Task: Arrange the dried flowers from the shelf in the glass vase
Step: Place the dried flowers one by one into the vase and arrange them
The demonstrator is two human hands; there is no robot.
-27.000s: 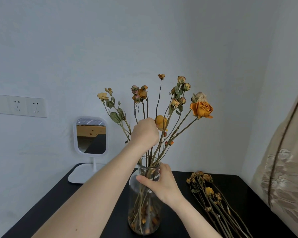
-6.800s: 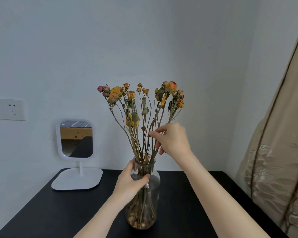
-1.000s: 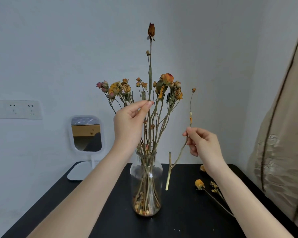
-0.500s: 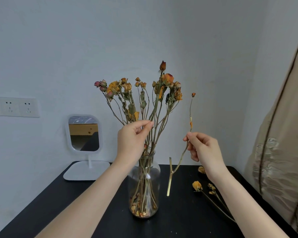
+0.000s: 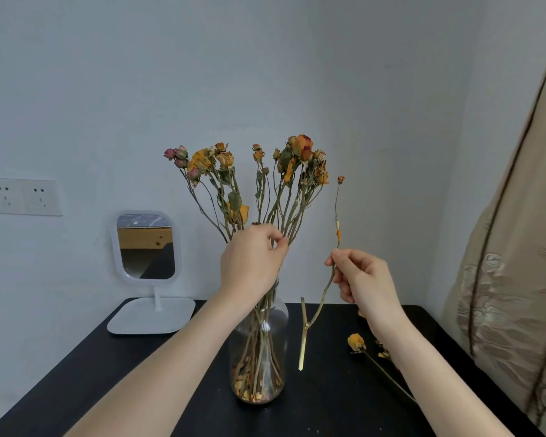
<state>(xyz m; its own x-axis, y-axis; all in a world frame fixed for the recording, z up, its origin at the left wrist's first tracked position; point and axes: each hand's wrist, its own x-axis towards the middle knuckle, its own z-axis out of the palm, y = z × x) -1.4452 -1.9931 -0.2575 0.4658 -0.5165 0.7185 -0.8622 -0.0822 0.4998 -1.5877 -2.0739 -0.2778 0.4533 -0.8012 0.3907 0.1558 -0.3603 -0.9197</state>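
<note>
Wall (image 5: pixel 265 74): plain pale surface behind everything; it meets the table's back edge.
Black table (image 5: pixel 92 373): dark top that narrows toward the wall. Bare room lies to the left of the vase and in a strip between the vase and the loose flowers.
Curtain (image 5: pixel 511 294): beige patterned fabric hanging just beside the table's right edge, so that side is tight.
Dried flowers (image 5: pixel 302 149): a bunch of orange, yellow and pink rose heads fanning out above the vase, with the stems gathered down into its neck.
Glass vase (image 5: pixel 278 335): clear and upright near the middle of the table, well in from every edge, with fallen petals at the bottom.
Mirror (image 5: pixel 145 247): white, on a flat stand at the back left corner, well apart from the vase.
Left hand (image 5: pixel 249 263): raised just above the vase mouth, with the fingers curled and the fingertips pinching into the bunch's stems. Which stem it holds is hidden by the fingers.
Right hand (image 5: pixel 363 279): raised to the right of the vase and apart from it, with thumb and forefinger pinching the single stem.
Single stem (image 5: pixel 302 342): thin and forked, with a small orange bud on top. It is outside the vase, and its cut end hangs just right of the glass.
Loose flowers (image 5: pixel 356 342): a yellow head and thin stems lying on the table under the right forearm.
Wall socket (image 5: pixel 21 196): white plate at far left.
</note>
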